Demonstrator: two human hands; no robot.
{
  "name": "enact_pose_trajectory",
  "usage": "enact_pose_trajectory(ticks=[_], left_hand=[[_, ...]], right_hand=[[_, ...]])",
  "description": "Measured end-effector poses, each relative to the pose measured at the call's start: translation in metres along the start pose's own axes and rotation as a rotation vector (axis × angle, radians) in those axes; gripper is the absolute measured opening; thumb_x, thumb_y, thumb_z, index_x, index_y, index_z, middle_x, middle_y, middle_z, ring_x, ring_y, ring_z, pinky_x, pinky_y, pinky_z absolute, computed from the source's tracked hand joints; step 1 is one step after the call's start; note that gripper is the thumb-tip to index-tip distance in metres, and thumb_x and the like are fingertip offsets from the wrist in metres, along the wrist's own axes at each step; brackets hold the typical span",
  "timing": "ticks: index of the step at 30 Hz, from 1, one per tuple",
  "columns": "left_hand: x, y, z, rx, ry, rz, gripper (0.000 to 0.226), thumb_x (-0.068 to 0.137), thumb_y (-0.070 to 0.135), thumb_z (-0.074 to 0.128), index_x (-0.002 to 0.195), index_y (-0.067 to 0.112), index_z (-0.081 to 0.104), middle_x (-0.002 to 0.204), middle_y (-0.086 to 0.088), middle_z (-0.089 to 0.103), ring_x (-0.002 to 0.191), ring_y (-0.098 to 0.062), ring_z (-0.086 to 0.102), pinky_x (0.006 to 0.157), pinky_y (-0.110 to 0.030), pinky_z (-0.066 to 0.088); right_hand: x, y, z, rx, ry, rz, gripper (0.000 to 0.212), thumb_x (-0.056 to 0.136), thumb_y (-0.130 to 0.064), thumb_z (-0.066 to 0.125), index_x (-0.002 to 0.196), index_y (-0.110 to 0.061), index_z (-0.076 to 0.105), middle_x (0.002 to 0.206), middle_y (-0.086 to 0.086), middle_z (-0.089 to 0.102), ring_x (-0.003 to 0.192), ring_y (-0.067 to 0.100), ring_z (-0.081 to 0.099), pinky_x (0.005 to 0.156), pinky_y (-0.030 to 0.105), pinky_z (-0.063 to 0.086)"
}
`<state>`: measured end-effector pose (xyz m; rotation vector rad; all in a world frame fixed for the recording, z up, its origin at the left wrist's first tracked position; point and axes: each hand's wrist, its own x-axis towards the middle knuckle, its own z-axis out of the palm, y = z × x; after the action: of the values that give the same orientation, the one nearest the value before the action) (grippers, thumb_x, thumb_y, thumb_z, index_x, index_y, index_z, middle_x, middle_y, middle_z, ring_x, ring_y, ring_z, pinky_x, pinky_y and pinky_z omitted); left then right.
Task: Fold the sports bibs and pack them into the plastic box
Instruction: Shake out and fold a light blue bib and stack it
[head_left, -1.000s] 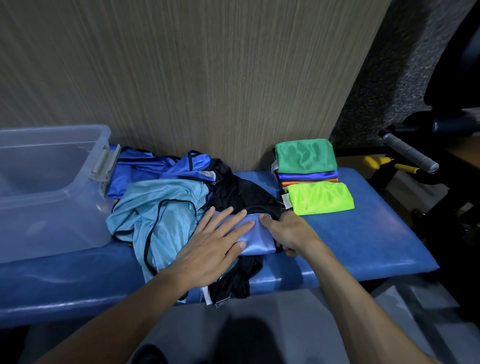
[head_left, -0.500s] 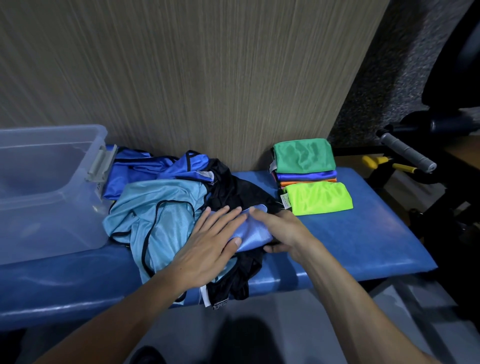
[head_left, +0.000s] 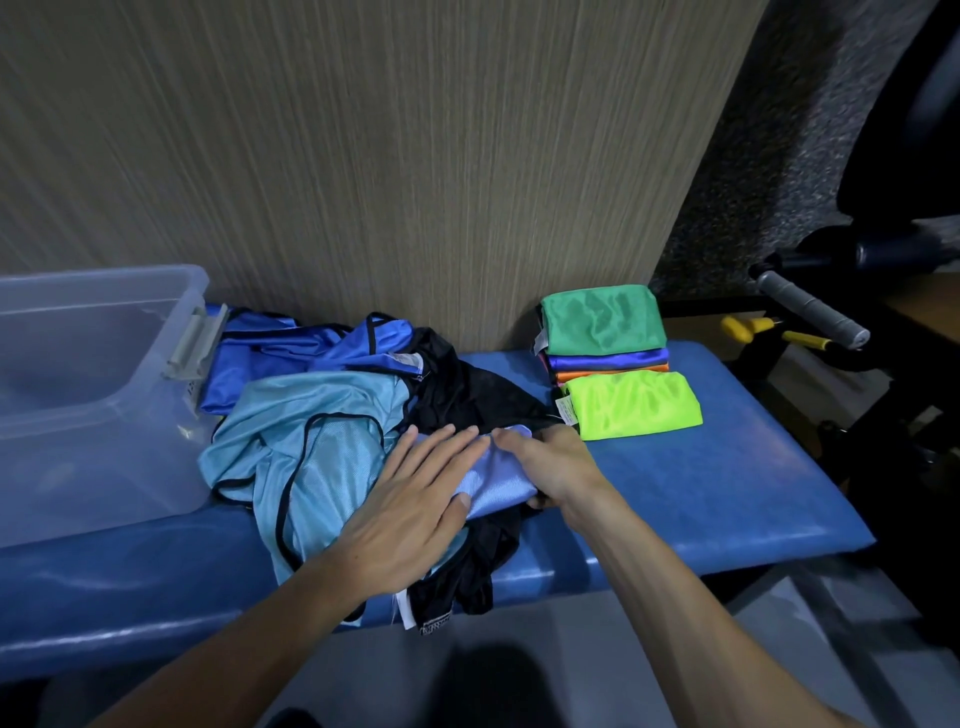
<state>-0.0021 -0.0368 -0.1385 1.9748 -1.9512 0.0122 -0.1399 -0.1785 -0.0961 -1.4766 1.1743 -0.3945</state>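
From the head view, we see our left hand (head_left: 415, 512) lying flat on a periwinkle bib (head_left: 493, 483), its fingers (head_left: 441, 447) straight and slightly spread, pressing the cloth down. Our right hand (head_left: 550, 467) meets it from the other side: the thumb and fingers curl round the right end of that same bib, with the fingertips touching the cloth just beside the left hand's fingertips. The bib is partly folded and sits on top of the loose heap, directly under both sets of fingers.

Under and beyond the fingers lies a black bib (head_left: 467, 400), which also hangs over the front edge of the blue padded bench (head_left: 727, 483) below the left palm. To the left of the left fingers spreads a light blue bib (head_left: 311, 431) with black trim, and past that, toward the wall, a royal blue bib (head_left: 270, 358). Further left still, well apart from the hands, stands the clear plastic box (head_left: 98, 395), open, with nothing clearly visible in it.

To the right of the right hand's fingers, near but not touching, is a neon yellow folded bib (head_left: 634, 405). Behind it rises a stack of folded bibs (head_left: 605, 338), green on top with purple and orange edges showing below.

A wood-grain wall panel (head_left: 415, 156) rises behind the bench, and a grey-gripped handle (head_left: 810, 309) juts out far to the right.
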Motion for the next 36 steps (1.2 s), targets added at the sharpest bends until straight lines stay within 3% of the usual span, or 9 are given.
enact_pose_trajectory(ticks=[4, 8, 17, 19, 21, 24, 28, 31, 36], left_hand=[[0.003, 0.000, -0.011, -0.018, 0.059, 0.006, 0.071, 0.092, 0.024, 0.034, 0.161, 0.021, 0.020, 0.164, 0.007, 0.026, 0.149, -0.009, 0.026, 0.124, -0.042, 0.017], [0.014, -0.006, -0.027, -0.053, 0.174, -0.094, 0.068, 0.092, 0.026, 0.031, 0.160, 0.018, 0.025, 0.159, 0.002, 0.034, 0.143, -0.013, 0.032, 0.120, -0.038, 0.022], [0.042, -0.004, -0.046, -0.256, 0.005, -0.110, 0.064, 0.091, 0.036, 0.020, 0.152, 0.032, 0.039, 0.148, 0.013, 0.050, 0.140, 0.007, 0.035, 0.126, -0.032, 0.008], [0.048, -0.002, -0.052, -0.354, -0.024, -0.132, 0.056, 0.091, 0.037, 0.022, 0.141, 0.042, 0.047, 0.138, 0.018, 0.057, 0.134, 0.001, 0.045, 0.122, -0.035, 0.023], [0.056, 0.001, -0.059, -0.414, -0.029, -0.152, 0.048, 0.091, 0.038, 0.026, 0.126, 0.040, 0.059, 0.115, 0.011, 0.069, 0.111, -0.010, 0.061, 0.101, -0.038, 0.044], [0.066, 0.008, -0.064, -0.427, 0.060, -0.216, 0.049, 0.086, 0.049, 0.026, 0.104, 0.019, 0.060, 0.093, -0.014, 0.069, 0.085, -0.022, 0.059, 0.084, -0.042, 0.042], [0.095, 0.021, -0.061, -0.358, 0.053, -0.174, 0.033, 0.092, 0.043, 0.030, 0.081, 0.018, 0.049, 0.073, -0.004, 0.058, 0.072, -0.023, 0.056, 0.072, -0.051, 0.043], [0.134, 0.031, -0.048, -0.287, 0.019, -0.184, 0.023, 0.093, 0.041, 0.034, 0.075, 0.029, 0.044, 0.070, 0.003, 0.055, 0.075, -0.024, 0.057, 0.071, -0.049, 0.047], [0.179, 0.052, -0.017, -0.430, 0.020, -0.272, 0.028, 0.098, 0.042, 0.053, 0.087, 0.022, 0.069, 0.087, 0.007, 0.072, 0.092, -0.019, 0.067, 0.082, -0.039, 0.053]], right_hand=[[-0.006, -0.001, 0.005, -0.119, 0.112, -0.224, 0.033, 0.083, -0.045, 0.075, 0.077, -0.016, 0.059, 0.072, -0.003, 0.065, 0.066, 0.019, 0.062, 0.058, 0.036, 0.053], [-0.015, -0.001, 0.005, -0.261, 0.233, -0.447, 0.033, 0.080, -0.049, 0.076, 0.080, -0.022, 0.055, 0.065, -0.010, 0.057, 0.063, 0.011, 0.054, 0.065, 0.033, 0.046], [-0.025, 0.003, 0.002, 0.171, 0.014, -0.614, 0.024, 0.080, -0.022, 0.080, 0.088, -0.014, 0.058, 0.083, 0.012, 0.066, 0.075, 0.029, 0.061, 0.073, 0.046, 0.051], [-0.023, 0.002, -0.002, 0.259, -0.038, -0.589, 0.029, 0.079, -0.027, 0.081, 0.091, -0.012, 0.058, 0.087, 0.022, 0.063, 0.073, 0.024, 0.057, 0.070, 0.045, 0.049], [-0.021, -0.003, -0.010, 0.334, -0.077, -0.546, 0.035, 0.078, -0.031, 0.082, 0.092, -0.011, 0.057, 0.084, 0.027, 0.059, 0.073, 0.020, 0.052, 0.069, 0.040, 0.045], [-0.020, -0.013, -0.027, 0.417, -0.113, -0.471, 0.036, 0.085, -0.025, 0.083, 0.095, -0.004, 0.055, 0.070, 0.009, 0.055, 0.069, 0.014, 0.049, 0.063, 0.029, 0.043], [-0.011, -0.022, -0.052, 0.462, -0.097, -0.303, 0.030, 0.084, -0.036, 0.081, 0.087, -0.016, 0.060, 0.078, 0.005, 0.062, 0.074, 0.016, 0.057, 0.071, 0.032, 0.045], [0.007, -0.021, -0.080, 0.449, 0.045, -0.205, 0.025, 0.088, -0.032, 0.077, 0.087, -0.010, 0.066, 0.078, 0.002, 0.067, 0.076, 0.018, 0.061, 0.073, 0.032, 0.044], [0.049, -0.006, -0.132, 0.395, 0.266, -0.078, 0.028, 0.083, -0.035, 0.078, 0.091, -0.010, 0.071, 0.089, 0.007, 0.073, 0.083, 0.024, 0.067, 0.075, 0.035, 0.049]])
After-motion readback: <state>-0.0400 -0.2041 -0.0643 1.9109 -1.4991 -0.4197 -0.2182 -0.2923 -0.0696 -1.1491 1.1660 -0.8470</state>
